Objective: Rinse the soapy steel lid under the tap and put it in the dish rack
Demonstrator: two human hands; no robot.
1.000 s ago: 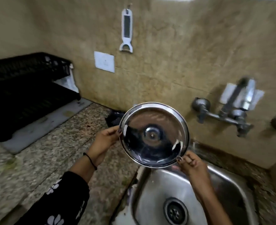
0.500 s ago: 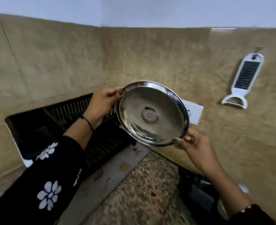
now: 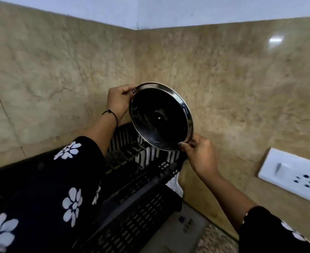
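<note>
Steel lid [image 3: 160,116] held tilted on edge above the far end of the black dish rack [image 3: 132,194], near the wall corner. Left hand [image 3: 118,102] clamps its upper-left rim; right hand [image 3: 198,152] clamps its lower-right rim.

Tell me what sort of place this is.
Most likely a home kitchen corner: a steel lid is held in both hands above a black plastic dish rack, with stone-look wall tiles and a white wall socket beside it.
</note>
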